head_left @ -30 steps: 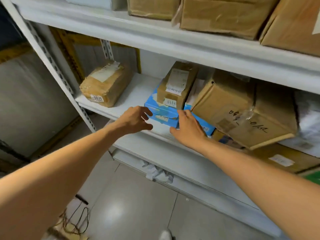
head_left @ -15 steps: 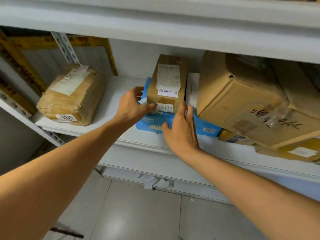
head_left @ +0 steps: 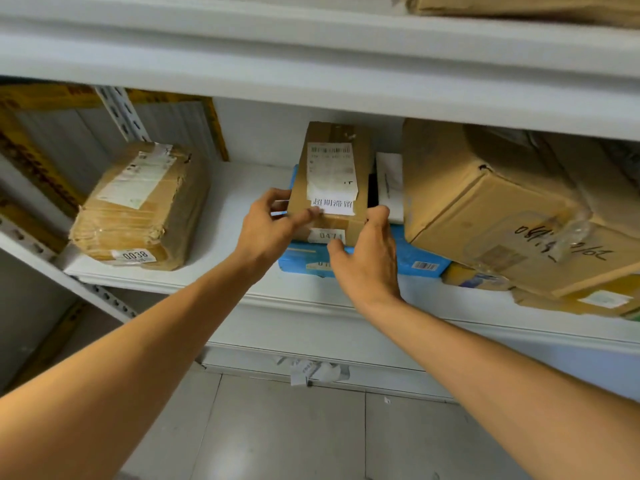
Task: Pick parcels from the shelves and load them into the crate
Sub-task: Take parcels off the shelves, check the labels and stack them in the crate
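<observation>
**Two-handed grasp established**

My left hand point(head_left: 266, 233) and right hand point(head_left: 367, 258) now clasp opposite sides of parcel 0471 point(head_left: 332, 174). A moment ago they only reached its front, so I judge lifting comes next. It sits atop a blue parcel point(head_left: 412, 258) on the shelf point(head_left: 235, 202). The crate is out of view, and my right hand partly hides the blue parcel's label.

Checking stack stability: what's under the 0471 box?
A blue parcel lies under the 0471 box. Only its edges show; the box, left hand and right hand cover the rest.

White metal shelving point(head_left: 311, 74) stands on glossy grey floor tiles point(head_left: 277, 438), a yellow-framed panel point(head_left: 62, 140) behind it.
</observation>
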### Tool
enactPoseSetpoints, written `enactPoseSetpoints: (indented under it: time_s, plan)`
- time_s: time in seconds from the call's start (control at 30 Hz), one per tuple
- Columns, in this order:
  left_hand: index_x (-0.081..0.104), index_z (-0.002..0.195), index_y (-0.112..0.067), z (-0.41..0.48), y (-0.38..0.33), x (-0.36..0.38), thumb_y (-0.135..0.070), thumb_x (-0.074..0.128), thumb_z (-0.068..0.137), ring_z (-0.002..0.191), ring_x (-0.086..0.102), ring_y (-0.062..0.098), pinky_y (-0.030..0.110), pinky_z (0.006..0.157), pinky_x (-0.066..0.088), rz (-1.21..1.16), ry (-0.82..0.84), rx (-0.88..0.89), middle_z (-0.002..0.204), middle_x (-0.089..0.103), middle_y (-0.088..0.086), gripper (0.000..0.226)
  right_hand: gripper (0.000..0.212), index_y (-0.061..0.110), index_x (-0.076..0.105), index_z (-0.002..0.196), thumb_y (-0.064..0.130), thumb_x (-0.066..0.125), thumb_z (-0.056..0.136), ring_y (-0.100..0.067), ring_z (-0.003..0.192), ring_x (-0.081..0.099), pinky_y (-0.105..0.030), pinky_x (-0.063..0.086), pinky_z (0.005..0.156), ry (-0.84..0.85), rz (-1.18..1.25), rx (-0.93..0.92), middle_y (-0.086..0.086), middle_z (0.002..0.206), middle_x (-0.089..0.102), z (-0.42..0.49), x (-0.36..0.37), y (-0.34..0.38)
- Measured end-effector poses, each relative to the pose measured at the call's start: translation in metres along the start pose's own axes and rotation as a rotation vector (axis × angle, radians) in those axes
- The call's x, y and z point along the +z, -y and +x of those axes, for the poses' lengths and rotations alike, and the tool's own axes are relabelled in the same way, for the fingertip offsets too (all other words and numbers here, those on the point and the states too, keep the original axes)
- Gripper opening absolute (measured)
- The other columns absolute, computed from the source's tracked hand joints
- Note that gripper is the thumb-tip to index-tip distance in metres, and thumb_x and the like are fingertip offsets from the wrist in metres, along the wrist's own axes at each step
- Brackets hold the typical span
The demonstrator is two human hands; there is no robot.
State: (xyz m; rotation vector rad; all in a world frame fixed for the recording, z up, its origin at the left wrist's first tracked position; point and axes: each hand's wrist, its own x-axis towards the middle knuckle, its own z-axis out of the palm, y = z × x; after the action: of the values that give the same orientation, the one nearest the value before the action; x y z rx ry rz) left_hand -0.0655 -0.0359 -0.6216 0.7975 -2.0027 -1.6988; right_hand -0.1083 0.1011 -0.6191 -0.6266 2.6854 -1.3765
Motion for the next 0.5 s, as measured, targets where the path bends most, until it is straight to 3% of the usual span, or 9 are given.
enactPoseSetpoints:
  time_s: [0.1,0.2,0.27,0.4,0.5]
  plan:
    - [0.059,0.101,-0.014,-0.004,-0.004,-0.011,-0.029,0.075,0.081,0.098,0.068,0.021,0.033,0.082,0.058,-0.063,0.028,-0.052,0.115,0.067,0.005,0.030,0.030,0.014,0.033,0.106,0.024,0.059,0.094,-0.021,0.107,0.054,-0.038,0.055,0.084,-0.043,0.110,0.054,-0.008,0.116,0.054,0.005,-0.001,0.005]
    - [0.049,0.090,-0.014,-0.009,-0.010,-0.016,-0.020,0.071,0.084,0.104,0.065,0.030,0.046,0.090,0.056,-0.110,0.085,-0.112,0.125,0.063,0.012,0.023,0.042,0.010,0.044,0.126,0.031,0.061,0.093,-0.024,0.120,0.049,-0.033,0.051,0.094,0.005,0.107,0.105,-0.009,0.127,0.049,0.013,-0.003,0.006]
    - [0.050,0.105,-0.011,-0.013,-0.012,-0.018,-0.015,0.071,0.085,0.106,0.064,0.030,0.044,0.091,0.056,-0.125,0.087,-0.140,0.129,0.060,0.011,0.030,0.043,0.012,0.050,0.129,0.030,0.063,0.092,-0.023,0.121,0.046,-0.026,0.046,0.092,0.039,0.062,0.094,-0.007,0.128,0.044,0.015,-0.004,0.006]
    - [0.035,0.146,-0.020,-0.017,-0.017,-0.018,0.002,0.069,0.083,0.111,0.057,0.023,0.044,0.096,0.051,-0.137,0.083,-0.177,0.131,0.052,0.002,0.076,0.041,0.012,0.042,0.118,0.017,0.070,0.088,-0.020,0.115,0.053,-0.023,0.050,0.081,0.107,0.198,0.120,-0.003,0.125,0.053,0.015,-0.007,0.002]
    - [0.024,0.153,-0.028,-0.020,-0.020,-0.019,0.014,0.063,0.083,0.110,0.054,0.021,0.040,0.091,0.050,-0.074,0.140,-0.172,0.124,0.049,-0.004,0.091,0.068,0.016,0.034,0.133,0.008,0.077,0.080,-0.021,0.123,0.051,-0.022,0.049,0.084,0.192,0.218,0.117,-0.003,0.135,0.053,0.018,-0.015,0.000]
